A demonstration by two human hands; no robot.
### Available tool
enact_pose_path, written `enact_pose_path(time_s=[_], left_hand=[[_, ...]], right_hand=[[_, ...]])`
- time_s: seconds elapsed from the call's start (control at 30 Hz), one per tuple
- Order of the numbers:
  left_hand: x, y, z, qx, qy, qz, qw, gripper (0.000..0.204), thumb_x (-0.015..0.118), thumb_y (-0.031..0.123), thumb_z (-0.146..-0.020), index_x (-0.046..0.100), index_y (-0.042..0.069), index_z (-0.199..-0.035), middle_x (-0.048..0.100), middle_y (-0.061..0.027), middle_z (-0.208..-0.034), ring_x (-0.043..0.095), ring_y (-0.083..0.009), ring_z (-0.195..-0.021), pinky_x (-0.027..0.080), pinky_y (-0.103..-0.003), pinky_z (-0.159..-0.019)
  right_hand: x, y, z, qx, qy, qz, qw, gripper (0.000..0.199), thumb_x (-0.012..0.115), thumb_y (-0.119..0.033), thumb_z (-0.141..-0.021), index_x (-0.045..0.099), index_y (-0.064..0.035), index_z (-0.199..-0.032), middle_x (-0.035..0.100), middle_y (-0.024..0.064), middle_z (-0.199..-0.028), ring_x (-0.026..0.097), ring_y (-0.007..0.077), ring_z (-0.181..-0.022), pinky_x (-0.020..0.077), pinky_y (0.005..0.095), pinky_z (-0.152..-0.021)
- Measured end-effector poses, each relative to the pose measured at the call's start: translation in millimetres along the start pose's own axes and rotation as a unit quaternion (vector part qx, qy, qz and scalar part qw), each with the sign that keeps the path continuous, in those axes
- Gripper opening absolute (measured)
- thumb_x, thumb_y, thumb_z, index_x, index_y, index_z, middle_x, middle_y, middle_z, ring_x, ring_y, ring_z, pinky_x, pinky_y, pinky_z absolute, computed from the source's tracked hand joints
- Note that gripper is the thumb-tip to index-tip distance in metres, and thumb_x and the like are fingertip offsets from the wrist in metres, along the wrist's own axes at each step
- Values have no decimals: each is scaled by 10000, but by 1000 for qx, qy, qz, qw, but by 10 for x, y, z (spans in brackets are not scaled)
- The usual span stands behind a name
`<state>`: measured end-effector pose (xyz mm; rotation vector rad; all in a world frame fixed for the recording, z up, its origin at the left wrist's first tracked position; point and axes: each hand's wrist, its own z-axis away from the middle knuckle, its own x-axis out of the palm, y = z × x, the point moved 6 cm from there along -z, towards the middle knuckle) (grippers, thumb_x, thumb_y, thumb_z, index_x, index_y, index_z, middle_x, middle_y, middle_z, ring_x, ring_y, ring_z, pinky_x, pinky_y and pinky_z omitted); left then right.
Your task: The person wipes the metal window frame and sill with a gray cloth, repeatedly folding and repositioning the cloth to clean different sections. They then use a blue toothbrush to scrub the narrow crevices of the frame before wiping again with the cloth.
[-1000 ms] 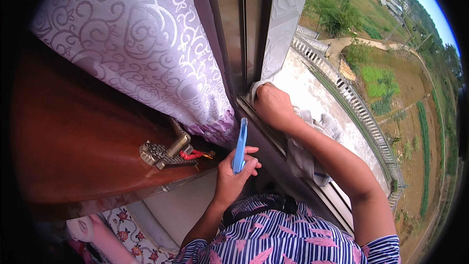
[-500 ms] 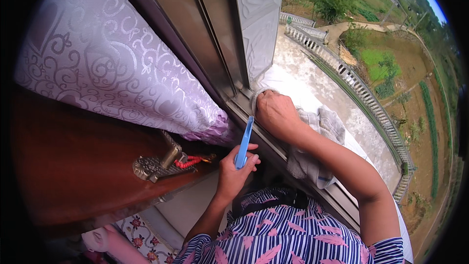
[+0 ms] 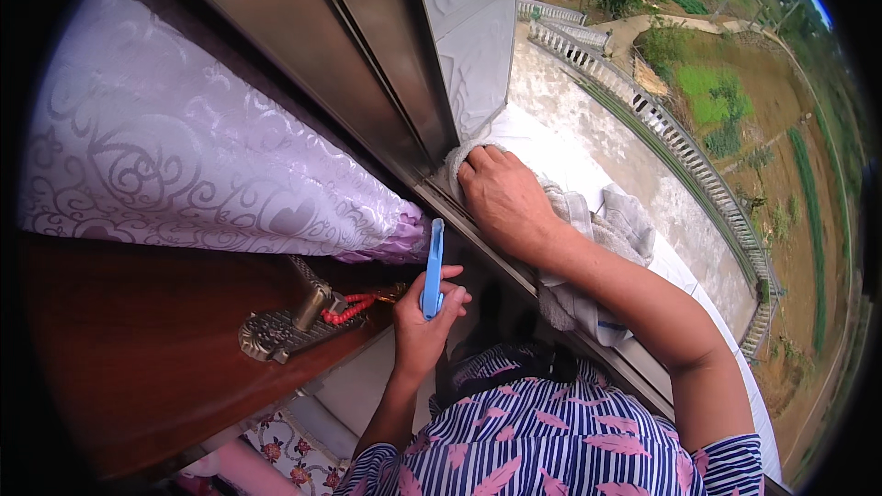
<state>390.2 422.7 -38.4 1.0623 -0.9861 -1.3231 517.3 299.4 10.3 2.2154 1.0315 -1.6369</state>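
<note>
My left hand (image 3: 424,323) is closed around a slim blue plastic tool (image 3: 433,266), which stands upright with its tip pointing away from me, near the curtain's lower end. Across the window track (image 3: 501,262), my right hand (image 3: 503,195) presses a grey towel (image 3: 581,312) against the sill at the foot of the metal window frame (image 3: 367,46). Those fingers are bent over the cloth, whose bunched end shows past the fingertips. The rest of the towel hangs in folds beneath my right forearm. The surface under the pressed cloth is hidden.
At left hangs a shiny lilac curtain (image 3: 184,156) above a brown wooden door (image 3: 156,340). Red beads (image 3: 349,310) hang by its bronze handle (image 3: 312,308). Outside, beyond a white ledge (image 3: 542,142), a balustrade (image 3: 634,101) borders a paved yard far below.
The view has shifted slightly. My left hand and the blue tool have moved left, a little farther from the track. My right hand has moved slightly left and away from me, still on the towel.
</note>
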Motion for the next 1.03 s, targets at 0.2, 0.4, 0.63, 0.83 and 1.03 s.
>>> enact_pose_path(time_s=[0.2, 0.4, 0.63, 0.83, 1.03], left_hand=[[94, -48, 17, 0, -19, -9, 1000, 293, 633, 120, -920, 594, 1, -1184, 675, -48, -838, 607, -68, -690, 435, -193, -589], [106, -17, 50, 13, -15, -26, 999, 280, 617, 110, -925, 593, -4, -1179, 676, -56, -835, 611, -73, -684, 440, -195, -588], [100, 39, 159, 64, 19, 45, 997, 252, 600, 99, -932, 581, -20, -1153, 659, -71, -803, 611, -95, -678, 476, -215, -625], [110, 84, 201, 91, 35, 58, 993, 265, 589, 153, -949, 568, -33, -1137, 654, -84, -780, 606, -115, -654, 454, -226, -587], [33, -22, 263, 70, 62, 64, 994, 278, 597, 165, -948, 573, -23, -1150, 658, -81, -789, 610, -115, -666, 461, -231, -594]], right_hand=[[-147, 79, 508, 49, -64, -52, 995, 148, 536, -80, -776, 592, 10, -880, 572, 162, -872, 602, 323, -827, 502, 410, -714], [-633, 516, 1081, 149, -146, -165, 964, 145, 557, -106, -843, 590, 29, -885, 631, 126, -839, 636, 287, -736, 507, 408, -679], [-580, 441, 984, 325, -31, -771, 547, 248, 611, -158, -938, 640, 5, -1123, 674, 32, -986, 620, 79, -879, 513, 238, -799], [-214, 155, 335, 202, -62, -452, 866, 143, 603, -65, -837, 657, 67, -851, 648, 165, -703, 638, 244, -679, 498, 377, -658], [43, 33, -109, 87, -45, -149, 984, 84, 616, -63, -746, 659, 5, -771, 632, 254, -740, 633, 443, -720, 511, 469, -674]])
